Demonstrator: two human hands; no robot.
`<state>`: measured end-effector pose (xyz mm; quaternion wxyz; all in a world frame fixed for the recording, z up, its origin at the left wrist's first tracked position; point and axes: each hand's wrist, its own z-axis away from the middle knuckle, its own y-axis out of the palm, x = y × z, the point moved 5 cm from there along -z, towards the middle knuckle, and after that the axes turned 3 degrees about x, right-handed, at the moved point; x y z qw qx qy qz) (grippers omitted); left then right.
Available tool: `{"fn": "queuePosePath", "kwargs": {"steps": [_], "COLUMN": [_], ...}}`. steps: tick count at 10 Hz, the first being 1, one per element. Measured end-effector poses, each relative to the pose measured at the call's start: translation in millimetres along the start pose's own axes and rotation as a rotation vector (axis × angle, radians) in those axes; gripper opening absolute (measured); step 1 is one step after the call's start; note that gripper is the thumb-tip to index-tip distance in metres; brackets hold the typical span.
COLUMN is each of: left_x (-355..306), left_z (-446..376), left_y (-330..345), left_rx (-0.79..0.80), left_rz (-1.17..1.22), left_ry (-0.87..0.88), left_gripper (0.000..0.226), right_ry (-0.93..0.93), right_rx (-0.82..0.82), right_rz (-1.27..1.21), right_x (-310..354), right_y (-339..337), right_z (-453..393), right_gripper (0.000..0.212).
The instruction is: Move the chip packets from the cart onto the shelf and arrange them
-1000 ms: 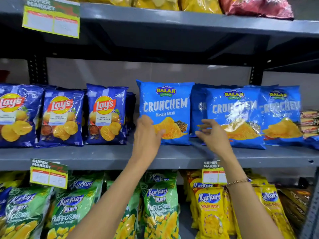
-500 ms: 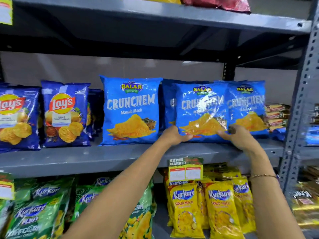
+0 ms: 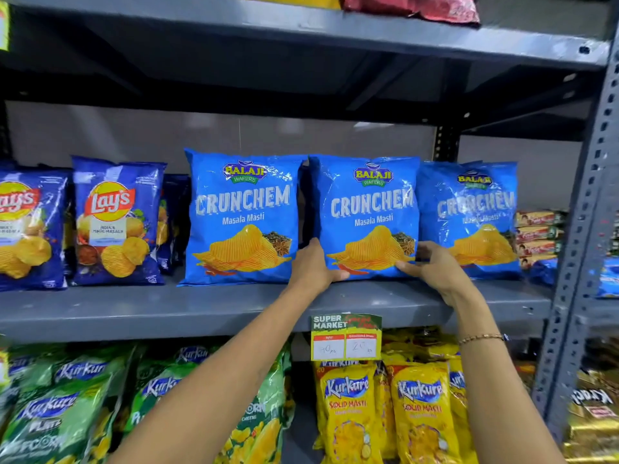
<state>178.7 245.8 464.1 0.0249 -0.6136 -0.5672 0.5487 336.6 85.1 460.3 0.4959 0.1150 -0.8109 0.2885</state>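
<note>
1. Both hands hold the middle Crunchem packet (image 3: 366,216) by its bottom corners: left hand (image 3: 313,266), right hand (image 3: 432,267).
2. It now stands straight on the shelf (image 3: 201,306); a moment ago it leaned over its neighbour.
3. The row looks almost neat. The cart is out of view.

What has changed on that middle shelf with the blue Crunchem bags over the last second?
Both hands left the leftmost Crunchem packet and moved right: the left hand and right hand now grip the bottom corners of the middle Crunchem packet, which stands squarer, facing front. The right Crunchem packet, the Lay's packets and the price tag stayed put.
</note>
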Motion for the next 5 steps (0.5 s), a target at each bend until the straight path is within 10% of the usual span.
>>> {"fn": "queuePosePath", "kwargs": {"steps": [4,5], "left_x": [-6.8,-12.7], "left_z": [16.5,36.6], "left_y": [1.7,-23.1], "left_rx": [0.048,-0.120], "left_rz": [-0.080,-0.133], "left_ry": [-0.070,-0.035], "left_gripper": [0.070,0.069], "right_ry": [0.014,-0.078], "right_rx": [-0.006,-0.240], "right_rz": [0.100,0.235], "right_x": [-4.5,9.9], "right_y": [-3.1,-7.0], "right_z": [4.6,25.5], "right_gripper": [0.066,0.063]}}
